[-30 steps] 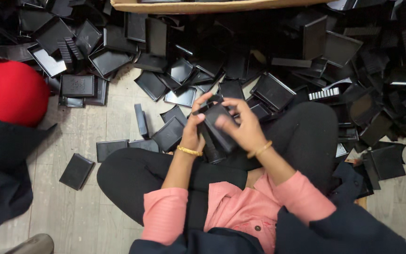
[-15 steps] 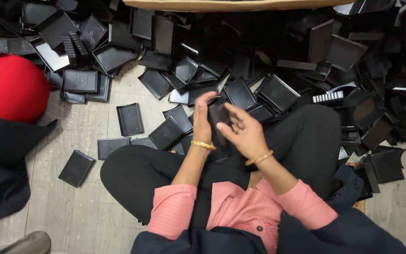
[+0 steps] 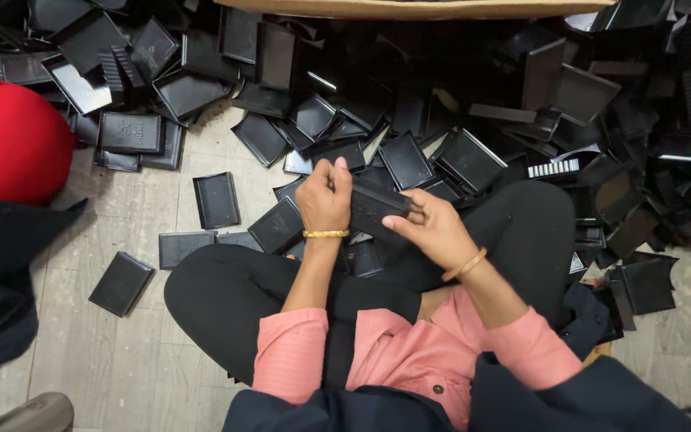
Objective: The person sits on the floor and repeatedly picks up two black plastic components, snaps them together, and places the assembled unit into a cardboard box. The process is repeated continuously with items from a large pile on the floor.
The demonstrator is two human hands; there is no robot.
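Nearest the camera, pink sleeves point(image 3: 293, 352) and crossed legs in black trousers point(image 3: 225, 288) lie below the fingers. Both forearms rise from the sleeves and converge above the lap.

The left hand point(image 3: 323, 202), palm down with a gold bangle point(image 3: 325, 234) at the wrist, has its fingers clenched over the left end of a black plastic tray point(image 3: 377, 210). The right hand point(image 3: 432, 228) has its fingers grasping the tray's right end and lower edge, thumb pointing left. The tray is held between the two hands, above the knees; its long axis runs left to right, tilted slightly down to the right.

Left of the fingers, single trays point(image 3: 216, 200) lie flat on the wooden floor point(image 3: 133, 336). Beyond the fingertips, a dense heap of black trays point(image 3: 473, 120) covers the floor. Far left sits a red rounded object point(image 3: 9, 140).
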